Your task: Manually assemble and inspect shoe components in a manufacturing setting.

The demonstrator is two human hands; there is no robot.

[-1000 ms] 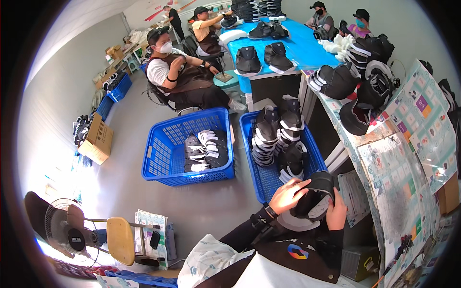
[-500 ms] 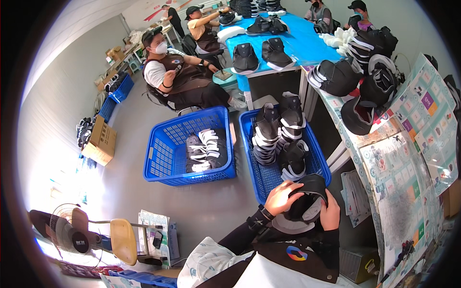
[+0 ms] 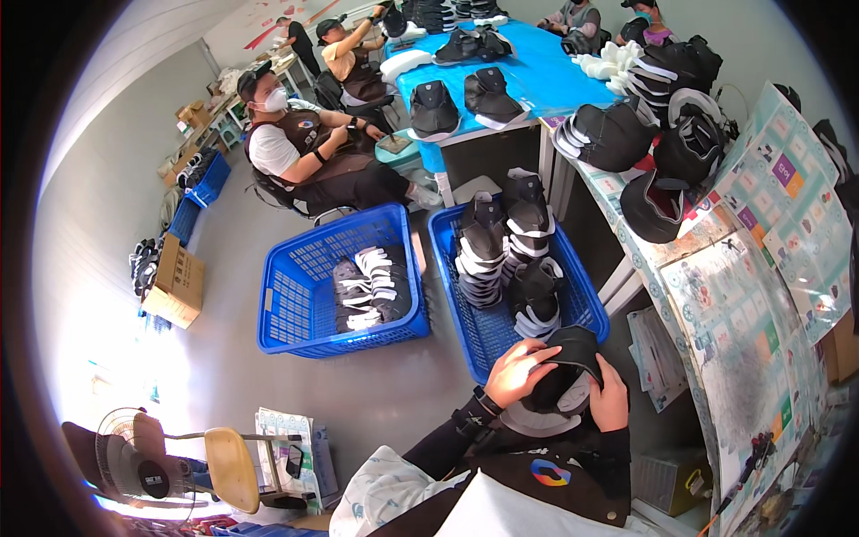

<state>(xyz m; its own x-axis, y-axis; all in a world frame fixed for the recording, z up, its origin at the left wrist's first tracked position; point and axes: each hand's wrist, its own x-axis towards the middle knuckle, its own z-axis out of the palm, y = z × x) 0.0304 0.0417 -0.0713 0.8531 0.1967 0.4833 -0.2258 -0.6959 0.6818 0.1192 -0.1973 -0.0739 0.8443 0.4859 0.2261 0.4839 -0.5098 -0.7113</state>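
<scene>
Both hands clasp a black fabric cap with a grey brim (image 3: 559, 380) close to the chest: left hand (image 3: 521, 371) curled over its crown, right hand (image 3: 611, 400) gripping its far side, just beyond them a blue plastic basket (image 3: 573, 313).

Brown cardboard box (image 3: 175, 281) on floor; colourful printed sheets (image 3: 780, 191) cover right table.

Left hand (image 3: 519, 371) and right hand (image 3: 611, 401) were raised together at lower centre of the frame, fingers curled closed, forearms bent inward.
</scene>
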